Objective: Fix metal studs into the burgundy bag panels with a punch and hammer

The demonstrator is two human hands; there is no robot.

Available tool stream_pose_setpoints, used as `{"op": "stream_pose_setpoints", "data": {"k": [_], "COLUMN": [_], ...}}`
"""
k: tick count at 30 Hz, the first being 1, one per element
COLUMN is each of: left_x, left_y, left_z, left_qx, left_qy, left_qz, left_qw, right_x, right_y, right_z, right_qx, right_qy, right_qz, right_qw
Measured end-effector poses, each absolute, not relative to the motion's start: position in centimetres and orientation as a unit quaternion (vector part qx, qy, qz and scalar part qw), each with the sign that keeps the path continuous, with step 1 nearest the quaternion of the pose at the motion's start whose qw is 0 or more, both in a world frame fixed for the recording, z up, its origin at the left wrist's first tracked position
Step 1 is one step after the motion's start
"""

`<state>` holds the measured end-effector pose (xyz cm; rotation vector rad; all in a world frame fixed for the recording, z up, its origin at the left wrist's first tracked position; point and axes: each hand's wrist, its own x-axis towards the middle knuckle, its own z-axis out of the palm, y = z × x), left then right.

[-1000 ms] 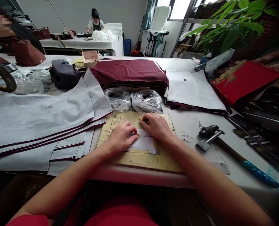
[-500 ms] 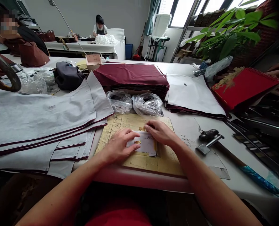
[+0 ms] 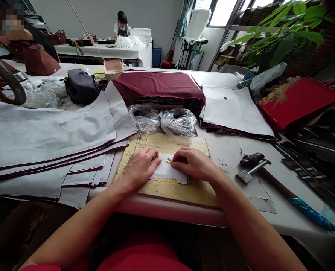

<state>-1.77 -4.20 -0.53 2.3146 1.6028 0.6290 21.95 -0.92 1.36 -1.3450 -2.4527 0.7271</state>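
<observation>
A small white rectangular sheet (image 3: 169, 174) lies on a worn yellow board (image 3: 184, 194) in front of me. My left hand (image 3: 142, 165) is at the sheet's left edge, with a small gold-coloured piece (image 3: 157, 156) pinched between thumb and fingers, partly hidden by them. Over the right part of the sheet, my right hand (image 3: 194, 162) pinches another small gold-coloured piece (image 3: 169, 161), its left end sticking out of the fingertips. Both hands are closed, palms down and close together. The print on the sheet is covered by my right hand.
Grey-backed maroon panels (image 3: 51, 131) are layered on the left. Behind the board are two plastic bags (image 3: 177, 121) and a maroon fabric stack (image 3: 159, 86); a white-topped stack (image 3: 235, 109) stands right. A hammer-like metal tool (image 3: 249, 173) lies beside a blue-wrapped handle (image 3: 311, 212). Two people work farther back.
My left hand has closed on the gold piece that lay on the sheet. My right hand has come down and nearer from the board's far part, bringing the other gold piece over the sheet.
</observation>
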Motion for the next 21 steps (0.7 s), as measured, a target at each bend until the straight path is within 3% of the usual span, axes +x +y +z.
{"op": "stream_pose_setpoints", "data": {"k": [4, 7, 11, 15, 21], "left_x": [-1.8, -2.1, -2.6, -2.6, -2.2], "left_y": [-4.2, -4.6, -5.4, -6.0, -6.0], "left_z": [-0.8, -0.7, -0.5, -0.4, -0.2], "left_qx": [0.787, 0.783, 0.782, 0.810, 0.843], "left_qy": [0.554, 0.538, 0.511, 0.470, 0.435], "left_qz": [0.243, 0.279, 0.309, 0.286, 0.243], "left_qw": [0.122, 0.145, 0.178, 0.202, 0.202], "right_x": [21.6, 21.4, 21.1, 21.1, 21.8], "right_y": [-1.4, -1.7, -1.9, -2.1, -1.8], "right_z": [1.5, 1.5, 1.8, 1.9, 1.9], "right_qx": [-0.387, -0.401, -0.406, -0.383, -0.394], "right_qy": [-0.854, -0.853, -0.872, -0.879, -0.860], "right_qz": [0.319, 0.290, 0.246, 0.264, 0.284], "right_qw": [0.141, 0.167, 0.118, 0.106, 0.157]}}
